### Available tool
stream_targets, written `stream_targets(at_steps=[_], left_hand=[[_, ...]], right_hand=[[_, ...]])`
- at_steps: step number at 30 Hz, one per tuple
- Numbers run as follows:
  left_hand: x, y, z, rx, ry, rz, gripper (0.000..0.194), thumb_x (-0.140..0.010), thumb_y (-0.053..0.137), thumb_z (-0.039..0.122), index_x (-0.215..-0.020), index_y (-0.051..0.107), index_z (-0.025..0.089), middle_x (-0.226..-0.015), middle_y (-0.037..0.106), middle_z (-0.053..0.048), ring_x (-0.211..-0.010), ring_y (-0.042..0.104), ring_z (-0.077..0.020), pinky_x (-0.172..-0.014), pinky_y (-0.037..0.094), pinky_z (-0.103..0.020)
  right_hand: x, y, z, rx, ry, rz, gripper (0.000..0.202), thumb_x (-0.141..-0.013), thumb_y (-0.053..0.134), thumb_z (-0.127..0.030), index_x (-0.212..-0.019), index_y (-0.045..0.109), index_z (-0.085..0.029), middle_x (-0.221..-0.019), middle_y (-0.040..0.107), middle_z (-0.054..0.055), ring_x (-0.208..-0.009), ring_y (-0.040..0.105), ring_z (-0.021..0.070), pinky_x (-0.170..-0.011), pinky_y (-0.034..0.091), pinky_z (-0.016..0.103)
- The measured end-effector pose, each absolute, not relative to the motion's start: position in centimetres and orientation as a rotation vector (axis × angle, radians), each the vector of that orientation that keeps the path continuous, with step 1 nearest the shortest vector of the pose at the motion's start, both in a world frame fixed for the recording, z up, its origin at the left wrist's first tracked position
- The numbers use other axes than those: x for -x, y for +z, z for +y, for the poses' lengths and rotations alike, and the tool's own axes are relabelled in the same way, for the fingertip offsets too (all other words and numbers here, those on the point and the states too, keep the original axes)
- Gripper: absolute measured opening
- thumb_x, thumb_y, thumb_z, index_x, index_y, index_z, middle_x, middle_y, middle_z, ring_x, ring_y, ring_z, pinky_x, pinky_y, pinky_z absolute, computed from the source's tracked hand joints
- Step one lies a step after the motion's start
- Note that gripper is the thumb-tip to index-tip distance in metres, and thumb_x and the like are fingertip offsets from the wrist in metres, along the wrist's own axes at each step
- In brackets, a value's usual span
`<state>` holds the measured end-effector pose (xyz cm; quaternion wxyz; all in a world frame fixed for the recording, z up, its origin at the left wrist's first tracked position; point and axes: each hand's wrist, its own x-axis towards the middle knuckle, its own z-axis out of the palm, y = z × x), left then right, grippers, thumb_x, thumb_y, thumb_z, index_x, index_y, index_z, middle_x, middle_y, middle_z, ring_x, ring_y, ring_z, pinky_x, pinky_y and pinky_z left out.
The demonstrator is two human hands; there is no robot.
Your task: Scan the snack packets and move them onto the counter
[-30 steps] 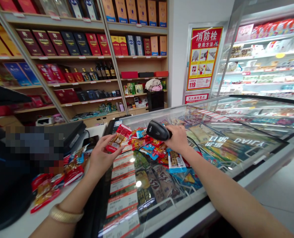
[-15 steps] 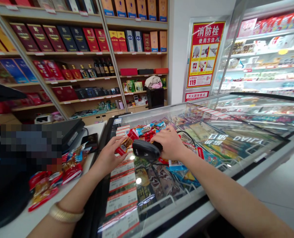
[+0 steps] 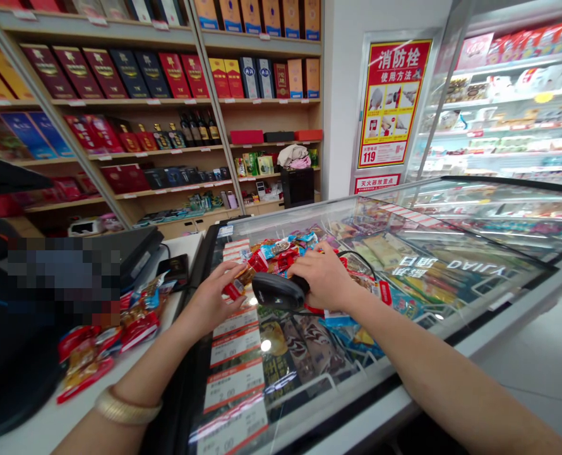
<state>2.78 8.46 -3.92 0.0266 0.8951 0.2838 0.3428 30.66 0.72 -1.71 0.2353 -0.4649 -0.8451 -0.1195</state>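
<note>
My right hand (image 3: 322,276) is closed round the handle of a black barcode scanner (image 3: 277,291), whose head points left over the glass freezer lid (image 3: 309,379). Just left of the scanner head, my left hand (image 3: 215,296) grips a small red snack packet (image 3: 235,287) between thumb and fingers. Behind both hands a heap of red and blue snack packets (image 3: 281,248) lies on the glass. The scanner's black cable (image 3: 364,260) curves out to the right of my right hand.
On the white counter (image 3: 35,414) at left lie more snack packets (image 3: 84,357) and a dark phone-like object (image 3: 174,268), beside a black checkout machine (image 3: 11,354). White-and-red price labels (image 3: 233,385) line the freezer's left side. Shelves of boxed goods (image 3: 134,72) stand behind.
Almost nothing differs. The packet in my left hand has tilted slightly, and the scanner head has shifted a touch lower and left.
</note>
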Motion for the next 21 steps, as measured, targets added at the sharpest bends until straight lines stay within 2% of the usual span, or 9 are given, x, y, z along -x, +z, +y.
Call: stream_targets(at_steps=[5,8,11,16,19,21], left_hand=[[-2.3,-3.3,8.5,-2.699,1.216,1.122,0.037,-0.085,0.062,0.033,-0.119,0.07,0.02,-0.114,0.069,-0.009,-0.105,0.069,-0.0235,-0.096,0.056,-0.038],[-1.2,-2.1,8.8,-2.576,1.447,1.399,0.03,-0.087,0.055,0.032,-0.107,0.073,0.019,-0.106,0.071,-0.009,-0.098,0.069,-0.023,-0.089,0.057,-0.036],[1.3,-0.6,9.0,-2.336,1.652,1.781,0.027,-0.083,0.052,0.029,-0.097,0.072,0.018,-0.099,0.072,-0.009,-0.094,0.069,-0.0251,-0.085,0.055,-0.041],[7.1,1.0,9.0,-1.716,1.689,2.336,0.025,-0.083,0.049,0.035,-0.089,0.069,0.021,-0.084,0.07,-0.002,-0.096,0.069,-0.0316,-0.082,0.044,-0.055],[9.9,0.7,9.2,-1.454,1.712,2.534,0.012,-0.073,0.058,0.033,-0.075,0.063,0.022,-0.074,0.067,-0.006,-0.099,0.068,-0.0405,-0.09,0.034,-0.073],[11.2,0.1,9.5,-1.384,1.715,2.588,0.009,-0.064,0.063,0.03,-0.067,0.059,0.023,-0.076,0.067,-0.01,-0.107,0.063,-0.0494,-0.092,0.025,-0.084]], right_hand=[[-31.1,-2.2,1.0,1.251,-0.3,-2.231,0.033,-0.066,0.066,-0.023,-0.099,0.071,-0.023,-0.093,0.076,0.004,-0.087,0.061,0.0218,-0.084,0.024,0.038],[-31.4,-2.4,1.3,1.251,-0.3,-2.184,0.032,-0.066,0.067,-0.024,-0.097,0.072,-0.023,-0.09,0.076,0.003,-0.085,0.061,0.0215,-0.084,0.025,0.038],[-31.6,-2.5,1.4,1.245,-0.293,-2.163,0.03,-0.067,0.067,-0.024,-0.096,0.072,-0.023,-0.091,0.076,0.004,-0.086,0.062,0.0215,-0.084,0.025,0.037],[-31.9,-2.6,1.6,1.252,-0.282,-2.115,0.027,-0.068,0.065,-0.025,-0.095,0.072,-0.023,-0.093,0.077,0.005,-0.088,0.064,0.022,-0.084,0.026,0.037],[-32.1,-2.8,1.8,1.285,-0.286,-2.075,0.029,-0.067,0.067,-0.026,-0.095,0.072,-0.023,-0.094,0.077,0.005,-0.088,0.064,0.022,-0.085,0.027,0.037],[-32.2,-2.9,2.0,1.321,-0.291,-2.049,0.028,-0.067,0.067,-0.027,-0.095,0.072,-0.023,-0.093,0.077,0.004,-0.087,0.064,0.0218,-0.085,0.027,0.037]])
